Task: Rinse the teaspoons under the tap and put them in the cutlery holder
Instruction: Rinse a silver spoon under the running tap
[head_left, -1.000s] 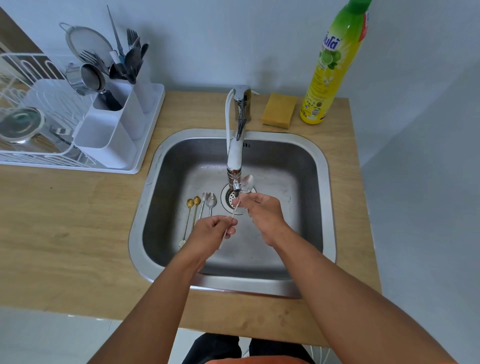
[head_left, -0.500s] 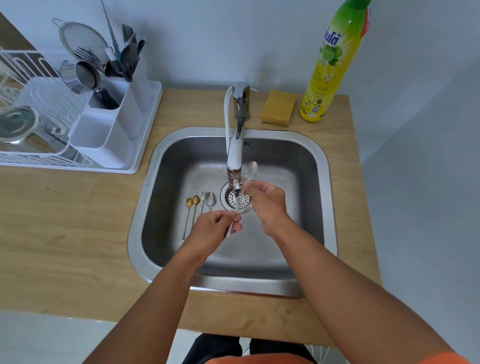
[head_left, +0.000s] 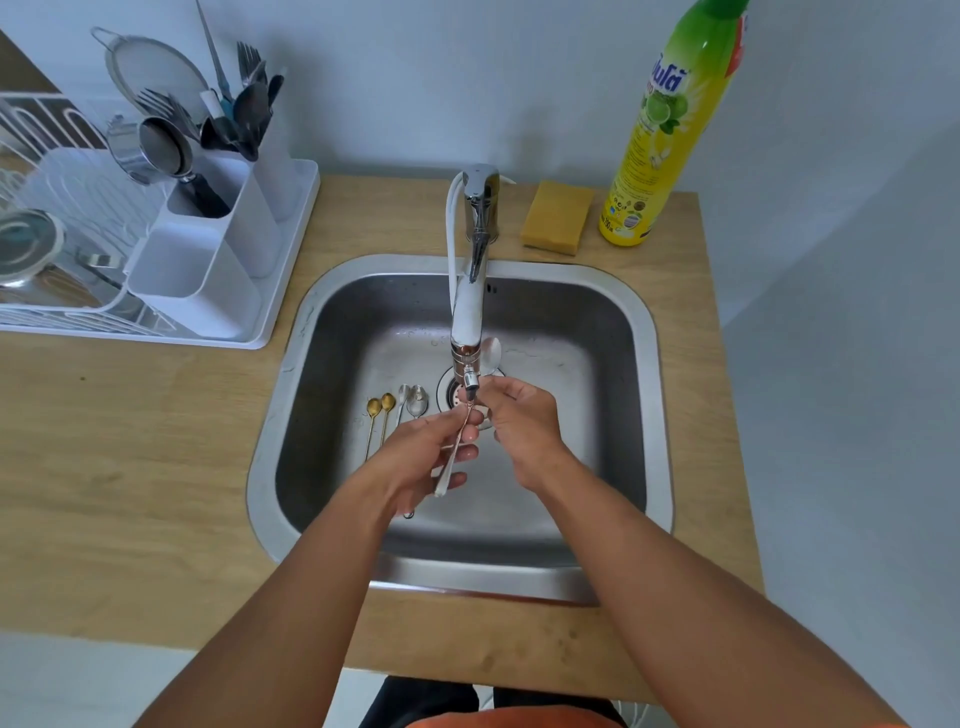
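- Head view, hands: the left hand (head_left: 435, 451) is closed around the lower handle of a silver teaspoon (head_left: 453, 457), fingers pinched on the shaft; the handle tip projects below the fingers.
- Head view, hands: the right hand (head_left: 514, 415) is closed on the upper part of the same teaspoon, its fingertips (head_left: 480, 387) curled in just under the tap nozzle.
- Head view, spoon position: the held teaspoon slants up to the right, its bowl showing beside the tap (head_left: 467, 317), above the drain (head_left: 451, 392).
- Head view, sink: the stainless sink (head_left: 636, 395) holds four more spoons lying side by side left of the drain: two gold teaspoons (head_left: 379, 415) and two silver teaspoons (head_left: 413, 401).
- Head view, counter left: the white cutlery holder (head_left: 208, 270) stands in the dish rack (head_left: 67, 312), well apart from the sink; its rear compartment carries forks and spoons, a middle one a metal measuring cup (head_left: 156, 148), the front one looks vacant.
- Head view, counter rear: a yellow sponge (head_left: 557, 217) lies beside a dish soap bottle (head_left: 660, 135).
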